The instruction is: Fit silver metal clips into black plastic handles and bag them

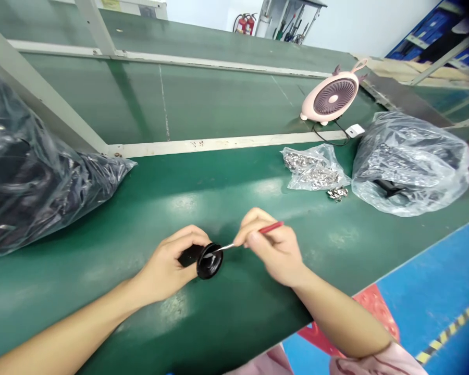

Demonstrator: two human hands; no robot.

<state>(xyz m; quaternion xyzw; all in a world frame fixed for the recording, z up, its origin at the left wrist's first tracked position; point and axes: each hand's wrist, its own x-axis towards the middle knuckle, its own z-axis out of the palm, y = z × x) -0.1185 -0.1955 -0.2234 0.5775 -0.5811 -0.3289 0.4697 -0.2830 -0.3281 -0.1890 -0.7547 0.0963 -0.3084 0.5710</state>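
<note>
My left hand (172,265) is closed around a small black round part with a flared, cup-like rim (210,261), its hollow side turned toward my right hand. In my right hand (271,245) is a thin tool with a red handle (271,227) and a slim metal shaft, gripped between thumb and fingers. The shaft's tip reaches into the hollow of the black part; what kind of tip it has I cannot make out. Both hands are above the green tabletop (234,323).
A clear bag of small metal pieces (315,169) lies beyond my right hand, with a loose pile of metal pieces (338,194) beside it. Large plastic bags of black parts stand left (42,177) and right (410,161). A pink fan (332,99) sits behind a white rail (219,142).
</note>
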